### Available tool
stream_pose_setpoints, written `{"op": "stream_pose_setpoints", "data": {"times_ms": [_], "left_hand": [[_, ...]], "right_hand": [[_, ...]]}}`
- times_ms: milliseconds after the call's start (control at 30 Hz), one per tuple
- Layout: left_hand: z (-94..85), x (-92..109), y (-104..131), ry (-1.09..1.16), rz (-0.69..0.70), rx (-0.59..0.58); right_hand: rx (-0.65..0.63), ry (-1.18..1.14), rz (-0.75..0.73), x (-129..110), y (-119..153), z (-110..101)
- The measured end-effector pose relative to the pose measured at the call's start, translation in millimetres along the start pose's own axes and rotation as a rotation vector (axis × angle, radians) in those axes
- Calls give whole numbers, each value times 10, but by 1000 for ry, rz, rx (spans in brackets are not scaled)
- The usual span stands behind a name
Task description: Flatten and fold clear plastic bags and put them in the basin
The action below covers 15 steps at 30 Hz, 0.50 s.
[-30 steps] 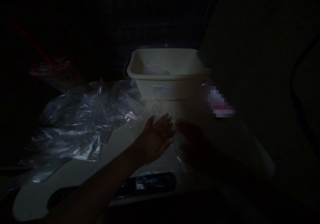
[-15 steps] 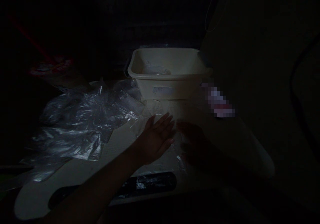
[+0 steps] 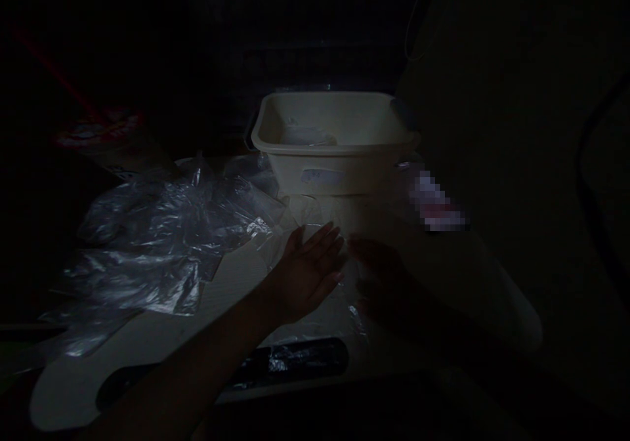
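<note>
The scene is very dark. In the middle of the head view my left hand (image 3: 308,273) is open, its fingers stretched out and slightly apart. It lies on or just above a clear plastic sheet or bag (image 3: 352,313), and I see nothing held in it. Close to its fingertips is my right hand (image 3: 384,273), deep in shadow. Its fingers reach toward the left hand with a gap between them, and no object shows there. Beneath both hands is a pale, rounded board or tabletop (image 3: 241,264).
A cream plastic tub (image 3: 275,172) with something clear inside stands behind the hands. Crumpled clear plastic bags (image 3: 152,237) lie at left, near a cup with a red straw (image 3: 113,132). A long dark object (image 3: 305,359) lies along the front edge. A blurred patch (image 3: 438,205) is at right.
</note>
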<state>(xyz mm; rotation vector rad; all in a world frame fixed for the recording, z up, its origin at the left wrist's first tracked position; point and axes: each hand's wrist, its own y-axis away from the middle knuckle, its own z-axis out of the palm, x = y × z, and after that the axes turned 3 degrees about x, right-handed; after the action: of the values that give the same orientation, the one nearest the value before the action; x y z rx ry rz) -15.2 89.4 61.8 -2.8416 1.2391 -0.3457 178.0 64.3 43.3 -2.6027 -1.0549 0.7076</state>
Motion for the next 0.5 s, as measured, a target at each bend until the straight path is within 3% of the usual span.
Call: {"op": "stream_pose_setpoints", "data": {"times_ms": [233,367,500], "left_hand": [[-168,19,94,-10,-111,66],[-279,45,484,80,-345,202],[-149,114,970,68,-550,365]], "right_hand": [[-9,4,-1,1,-7,-8],[2,25,23,12,-17,-15],[61,52,-10,34,-133,-8]]}}
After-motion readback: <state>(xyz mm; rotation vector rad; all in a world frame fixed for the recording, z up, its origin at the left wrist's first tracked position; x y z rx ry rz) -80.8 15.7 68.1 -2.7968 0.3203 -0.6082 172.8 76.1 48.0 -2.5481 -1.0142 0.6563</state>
